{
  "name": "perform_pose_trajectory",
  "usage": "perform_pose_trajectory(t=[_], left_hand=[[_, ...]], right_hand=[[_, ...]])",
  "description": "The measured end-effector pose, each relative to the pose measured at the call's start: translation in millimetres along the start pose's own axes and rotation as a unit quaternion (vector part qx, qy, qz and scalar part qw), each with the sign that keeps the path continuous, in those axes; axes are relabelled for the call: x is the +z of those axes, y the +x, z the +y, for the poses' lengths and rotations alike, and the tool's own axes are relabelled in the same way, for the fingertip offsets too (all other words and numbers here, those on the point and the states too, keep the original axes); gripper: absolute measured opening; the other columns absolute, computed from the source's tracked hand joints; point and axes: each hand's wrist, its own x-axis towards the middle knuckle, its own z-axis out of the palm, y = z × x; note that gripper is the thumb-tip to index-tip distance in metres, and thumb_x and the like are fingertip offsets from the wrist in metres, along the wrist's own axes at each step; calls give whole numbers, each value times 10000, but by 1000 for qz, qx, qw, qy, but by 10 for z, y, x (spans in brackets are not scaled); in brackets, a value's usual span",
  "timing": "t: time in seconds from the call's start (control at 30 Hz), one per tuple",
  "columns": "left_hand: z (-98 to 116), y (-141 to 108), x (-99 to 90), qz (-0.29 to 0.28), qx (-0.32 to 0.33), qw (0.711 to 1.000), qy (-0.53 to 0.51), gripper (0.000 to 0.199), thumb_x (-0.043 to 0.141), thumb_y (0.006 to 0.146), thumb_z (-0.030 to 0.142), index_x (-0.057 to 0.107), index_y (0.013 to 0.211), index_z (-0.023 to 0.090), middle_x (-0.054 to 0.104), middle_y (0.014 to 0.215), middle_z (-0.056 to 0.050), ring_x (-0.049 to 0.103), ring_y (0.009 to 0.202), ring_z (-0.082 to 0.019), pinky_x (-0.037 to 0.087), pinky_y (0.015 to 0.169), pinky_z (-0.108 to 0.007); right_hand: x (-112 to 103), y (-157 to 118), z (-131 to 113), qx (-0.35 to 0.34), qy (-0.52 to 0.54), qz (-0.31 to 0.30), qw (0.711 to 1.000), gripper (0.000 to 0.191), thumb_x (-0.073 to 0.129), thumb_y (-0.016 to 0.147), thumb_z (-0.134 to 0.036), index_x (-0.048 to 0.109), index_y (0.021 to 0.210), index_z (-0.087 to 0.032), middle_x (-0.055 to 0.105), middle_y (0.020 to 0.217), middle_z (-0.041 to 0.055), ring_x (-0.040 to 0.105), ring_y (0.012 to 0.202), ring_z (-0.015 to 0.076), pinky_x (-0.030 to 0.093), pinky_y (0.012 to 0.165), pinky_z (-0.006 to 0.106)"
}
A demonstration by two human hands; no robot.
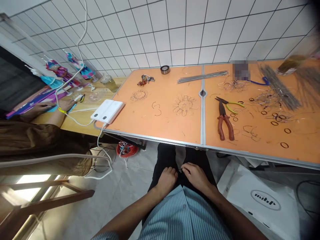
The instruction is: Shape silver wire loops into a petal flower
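My left hand (168, 179) rests on my left thigh, its fingers loosely bent over the black trousers, holding nothing I can see. On the other thigh lies my right hand (196, 175), fingers slightly apart and nothing visible in them. Both hands are below the front edge of the orange table (160, 125). On it are two wire rings of loops, a smaller one (139, 95) at left and a larger one (184, 105) near the seam. Red-handled pliers (223, 121) and yellow-handled pliers (230, 104) lie right of the seam. Short bent wires (157, 108) sit between the rings.
Straight wires (202, 77), a tape roll (165, 69), several dark small rings (274, 123) and a wire bundle (281, 86) lie on the table. A white box (107, 111) with cables spans the left edge. Another person's hand (66, 105) is farther left. A white bag (265, 200) stands below right.
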Motion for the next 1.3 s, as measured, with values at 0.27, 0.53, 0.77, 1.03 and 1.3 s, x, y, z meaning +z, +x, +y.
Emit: perform_pose_trajectory(t=[0.27,0.53,0.77,1.03,1.3], left_hand=[[86,-58,12,-3,63,996,60,331,577,1228,144,795,1473,99,816,1301,-172,766,1219,-312,638,994,-439],[113,68,17,-6,128,989,75,383,556,1236,147,764,1549,75,804,1435,-209,774,1317,-336,686,1035,-470],[91,139,22,-23,172,982,76,343,606,1241,191,791,1516,102,833,1385,-171,819,1199,-284,683,891,-376],[137,-12,40,-1,117,989,94,453,530,1258,187,711,1664,102,782,1553,-207,779,1335,-330,698,1035,-442],[93,-111,2,-11,134,988,70,424,585,1204,107,726,1602,84,810,1403,-176,783,1235,-288,698,969,-397]], right_hand=[[328,-201,178,66,-67,-62,994,352,546,1179,-224,894,1216,-267,902,1225,80,854,1141,253,566,940,342],[301,-224,161,79,-131,-79,985,366,516,1202,-194,874,1160,-256,877,1192,80,833,1120,239,541,915,322],[309,-288,171,77,-153,-74,982,370,498,1205,-165,851,1121,-238,872,1147,82,836,1088,241,551,919,329],[349,-233,196,45,-136,-67,987,370,509,1195,-161,863,1132,-249,871,1146,80,835,1112,240,580,963,325],[334,-261,143,21,-111,-65,991,369,501,1169,-146,858,1147,-234,863,1144,86,822,1115,241,582,977,333]])
